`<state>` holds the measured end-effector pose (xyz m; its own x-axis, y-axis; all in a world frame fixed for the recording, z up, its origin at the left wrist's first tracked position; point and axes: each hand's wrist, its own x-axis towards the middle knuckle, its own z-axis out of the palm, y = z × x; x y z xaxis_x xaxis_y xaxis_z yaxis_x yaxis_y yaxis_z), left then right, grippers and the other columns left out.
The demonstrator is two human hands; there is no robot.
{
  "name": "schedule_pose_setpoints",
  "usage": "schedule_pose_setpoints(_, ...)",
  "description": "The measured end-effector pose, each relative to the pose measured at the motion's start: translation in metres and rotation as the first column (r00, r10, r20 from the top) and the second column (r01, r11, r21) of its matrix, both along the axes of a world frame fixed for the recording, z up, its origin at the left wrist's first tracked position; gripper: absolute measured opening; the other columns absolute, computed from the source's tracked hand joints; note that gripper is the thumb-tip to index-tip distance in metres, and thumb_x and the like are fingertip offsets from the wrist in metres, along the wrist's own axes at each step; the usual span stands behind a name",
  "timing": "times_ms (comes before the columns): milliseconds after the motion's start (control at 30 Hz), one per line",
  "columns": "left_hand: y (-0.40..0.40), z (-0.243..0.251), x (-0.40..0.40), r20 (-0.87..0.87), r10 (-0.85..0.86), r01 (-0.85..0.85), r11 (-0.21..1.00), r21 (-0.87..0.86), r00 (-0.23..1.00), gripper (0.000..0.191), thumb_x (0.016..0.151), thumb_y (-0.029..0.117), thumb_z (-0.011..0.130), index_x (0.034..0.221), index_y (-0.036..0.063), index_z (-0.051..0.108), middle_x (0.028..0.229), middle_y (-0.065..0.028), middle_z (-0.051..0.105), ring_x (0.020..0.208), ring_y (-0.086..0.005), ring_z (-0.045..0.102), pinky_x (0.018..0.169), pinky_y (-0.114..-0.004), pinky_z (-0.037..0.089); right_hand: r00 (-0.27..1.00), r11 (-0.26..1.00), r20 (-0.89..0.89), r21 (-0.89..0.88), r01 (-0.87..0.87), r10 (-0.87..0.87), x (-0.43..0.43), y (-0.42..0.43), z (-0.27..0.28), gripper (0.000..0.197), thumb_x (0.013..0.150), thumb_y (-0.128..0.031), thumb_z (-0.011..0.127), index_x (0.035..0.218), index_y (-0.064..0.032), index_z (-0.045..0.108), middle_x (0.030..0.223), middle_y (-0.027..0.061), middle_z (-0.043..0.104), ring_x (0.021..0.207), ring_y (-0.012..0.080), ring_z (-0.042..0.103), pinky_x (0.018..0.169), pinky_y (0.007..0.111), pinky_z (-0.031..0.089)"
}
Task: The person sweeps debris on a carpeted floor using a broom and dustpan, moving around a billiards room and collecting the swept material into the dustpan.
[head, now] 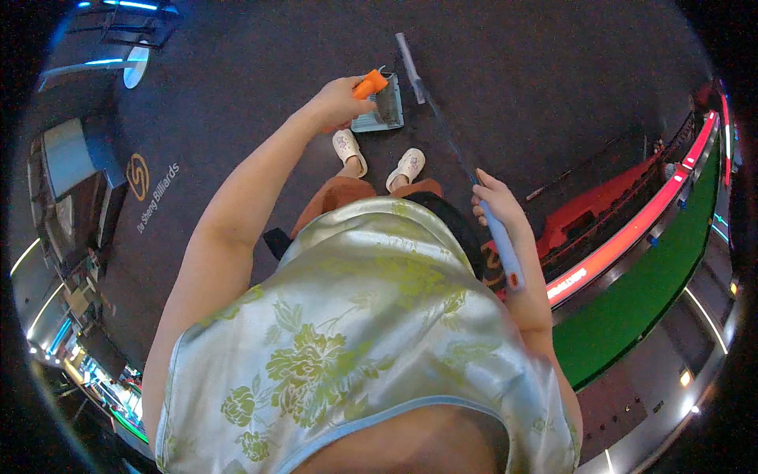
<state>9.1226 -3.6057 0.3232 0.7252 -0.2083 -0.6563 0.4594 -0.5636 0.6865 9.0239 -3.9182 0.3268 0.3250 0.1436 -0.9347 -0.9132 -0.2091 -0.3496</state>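
My left hand is closed around the orange handle of a long-handled dustpan. Below it the pale grey-blue dustpan, with a row of comb teeth, sits at the floor just ahead of my feet; my hand hides part of it. In my right hand is the lavender grip of a long-handled floor squeegee or broom. Its thin dark pole slants forward to a narrow pale head, which lies to the right of the dustpan, apart from it.
White clogs are on my feet on the dark floor. A billiard table with green cloth and a red lit side stands close on my right. At left are a round white-topped table, furniture and a floor logo with writing.
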Motion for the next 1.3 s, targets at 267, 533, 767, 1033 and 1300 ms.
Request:
schedule_pose_setpoints(267,-0.009,0.0,-0.01,-0.019,-0.021,0.021,1.0,0.003,1.0,0.035,0.07,0.021,0.059,0.097,0.0033,0.047,0.058,-0.003,0.048,0.041,-0.011,0.045,0.036,-0.025,0.036,0.848,0.81,-0.239,0.259,0.525,-0.473,0.002,0.021,-0.038,0.031,0.081,-0.008,0.045,0.108,-0.0123,0.031,0.063,0.0039,0.042,0.046,0.0096,0.041,0.034,0.022,0.033)
schedule_pose_setpoints(533,-0.001,-0.007,-0.01,0.0,-0.051,0.051,0.998,0.049,0.999,0.036,0.069,0.023,0.059,0.096,0.0016,0.048,0.06,-0.0043,0.051,0.044,-0.0119,0.049,0.039,-0.025,0.038,0.831,0.745,-0.204,0.371,0.554,-0.517,0.001,-0.016,-0.02,0.05,0.084,-0.013,0.043,0.128,-0.0173,0.019,0.065,0.0047,0.043,0.046,0.0097,0.039,0.035,0.021,0.032)
schedule_pose_setpoints(767,-0.012,0.0,-0.012,0.034,-0.042,0.039,0.996,0.079,0.999,0.037,0.069,0.023,0.06,0.096,0.002,0.049,0.06,-0.0045,0.051,0.046,-0.0127,0.05,0.042,-0.026,0.04,0.854,0.846,0.001,0.136,0.516,-0.521,0.005,0.021,-0.04,0.059,0.083,-0.015,0.044,0.131,-0.0168,0.009,0.061,0.0052,0.044,0.047,0.0119,0.041,0.038,0.025,0.035)
schedule_pose_setpoints(1033,-0.01,0.003,-0.006,-0.007,-0.061,0.061,0.993,0.099,0.998,0.043,0.068,0.023,0.059,0.104,0.0016,0.048,0.067,-0.0075,0.054,0.051,-0.0143,0.052,0.048,-0.027,0.043,0.536,0.318,-0.703,0.432,0.844,-0.469,-0.01,-0.021,-0.063,0.008,0.085,-0.02,0.041,0.091,-0.0157,0.036,0.062,0.003,0.042,0.043,0.0087,0.038,0.032,0.018,0.029)
schedule_pose_setpoints(1300,-0.012,-0.001,-0.007,0.003,-0.066,0.065,0.99,0.126,0.998,0.044,0.068,0.024,0.059,0.102,0.0002,0.048,0.067,-0.0089,0.054,0.052,-0.0154,0.053,0.048,-0.028,0.044,0.803,0.714,-0.157,0.381,0.587,-0.575,-0.008,-0.011,-0.063,0.051,0.085,-0.017,0.043,0.129,-0.019,0.017,0.064,0.0043,0.042,0.048,0.0112,0.039,0.038,0.022,0.033)
